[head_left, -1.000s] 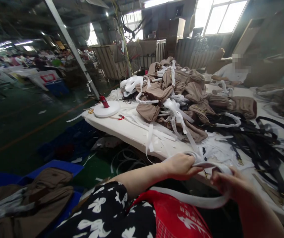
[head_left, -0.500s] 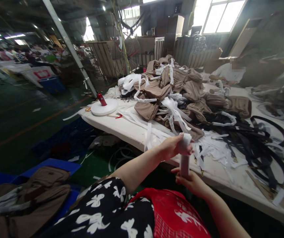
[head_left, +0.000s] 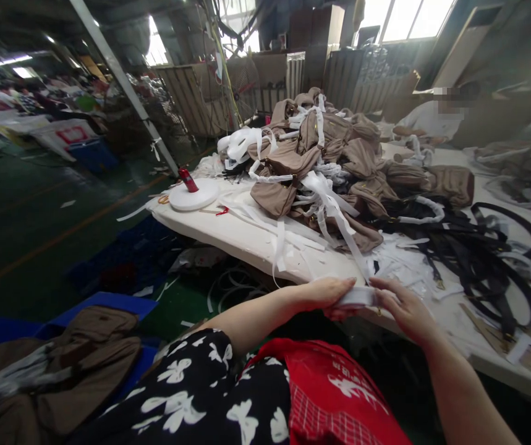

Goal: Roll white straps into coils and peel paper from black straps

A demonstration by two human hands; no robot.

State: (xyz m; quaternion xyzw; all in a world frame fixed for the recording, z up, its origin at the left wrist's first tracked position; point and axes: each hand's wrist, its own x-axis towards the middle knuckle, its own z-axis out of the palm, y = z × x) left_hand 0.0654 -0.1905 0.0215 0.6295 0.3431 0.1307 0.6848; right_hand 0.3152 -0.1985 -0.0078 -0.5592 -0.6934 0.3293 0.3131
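Note:
Just in front of the table's near edge, my left hand (head_left: pixel 332 293) is closed around one end of a flat white band (head_left: pixel 356 298), which looks wound or folded. My right hand (head_left: pixel 403 306) pinches the other end between thumb and fingers. The band lies roughly level between the two hands, and its ends are hidden by the fingers. Beyond it, loose white strips (head_left: pixel 331 207) hang from a heap of brown bags (head_left: pixel 293 162), some with handles wrapped in white.
A white roll (head_left: pixel 204 194) with a red can (head_left: pixel 188 180) on it sits at the left of the white table (head_left: pixel 228 238). Black straps (head_left: pixel 473 266) lie to the right. Brown bags fill a blue bin (head_left: pixel 102 301) at lower left. A person (head_left: pixel 432 118) sits across the table.
The white band has turned from upright to roughly level. My right hand has risen from below it to its right end; my left hand has dropped slightly.

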